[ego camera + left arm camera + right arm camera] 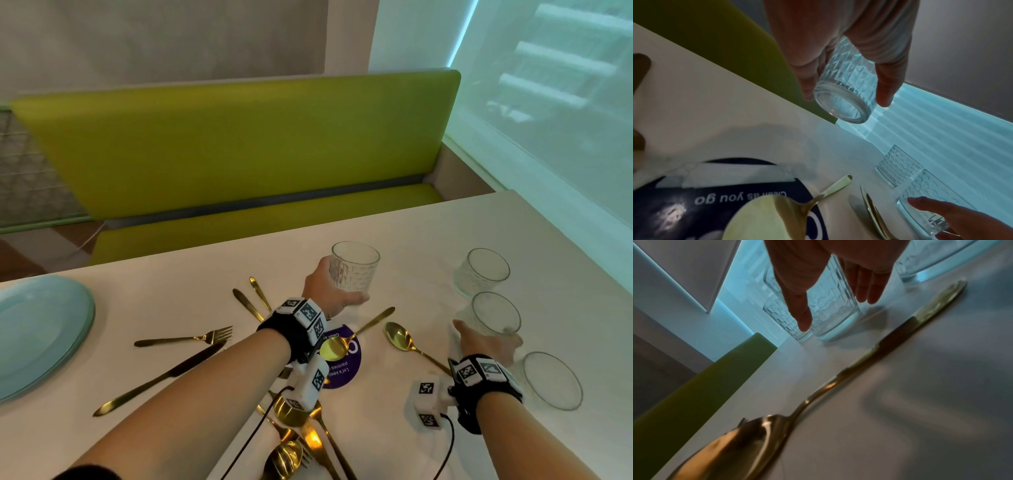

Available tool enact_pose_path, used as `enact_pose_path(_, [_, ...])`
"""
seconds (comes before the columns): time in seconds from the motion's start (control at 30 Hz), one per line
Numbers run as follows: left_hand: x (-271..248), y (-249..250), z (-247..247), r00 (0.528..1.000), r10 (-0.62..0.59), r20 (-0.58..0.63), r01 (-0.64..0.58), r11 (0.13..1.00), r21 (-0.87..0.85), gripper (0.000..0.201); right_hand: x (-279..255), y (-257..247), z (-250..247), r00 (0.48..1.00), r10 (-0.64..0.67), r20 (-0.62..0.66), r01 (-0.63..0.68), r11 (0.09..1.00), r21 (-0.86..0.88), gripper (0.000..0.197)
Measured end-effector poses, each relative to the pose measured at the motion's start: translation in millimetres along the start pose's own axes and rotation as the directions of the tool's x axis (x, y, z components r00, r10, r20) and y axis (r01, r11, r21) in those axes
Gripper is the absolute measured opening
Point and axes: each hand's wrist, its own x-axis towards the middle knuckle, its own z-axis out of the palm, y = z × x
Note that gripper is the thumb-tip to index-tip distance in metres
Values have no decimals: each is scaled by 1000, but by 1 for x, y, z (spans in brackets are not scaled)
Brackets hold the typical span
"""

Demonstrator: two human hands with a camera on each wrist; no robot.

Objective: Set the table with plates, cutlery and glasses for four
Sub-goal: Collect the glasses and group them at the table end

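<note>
Pale cream worktop (445,240), matte. Behind its far edge, lime-green bench seat (239,144): tall padded backrest, matching seat cushion below, dark seam between them. Above the backrest, plain grey-beige wall (154,37). At right, large window behind a translucent roller blind (548,85), glowing cool cyan, faint outdoor shapes showing through. At far left, wire mesh panel (27,164); below it, strip of reddish-brown floor (20,257). Soft daylight, no hard shadows.
</note>
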Motion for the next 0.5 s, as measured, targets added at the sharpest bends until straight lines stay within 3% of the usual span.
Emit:
enact_pose_path(0.3, [-3,-4,-3,1000,-2,8,2,1000,-12,80,-5,-3,-6,996,-89,12,89,996,-22,79])
enact_pose_path(0.5, [-28,-8,-22,1000,24,7,-24,999,-32,79,-52,-14,-8,966,-239,98,240,971,2,76])
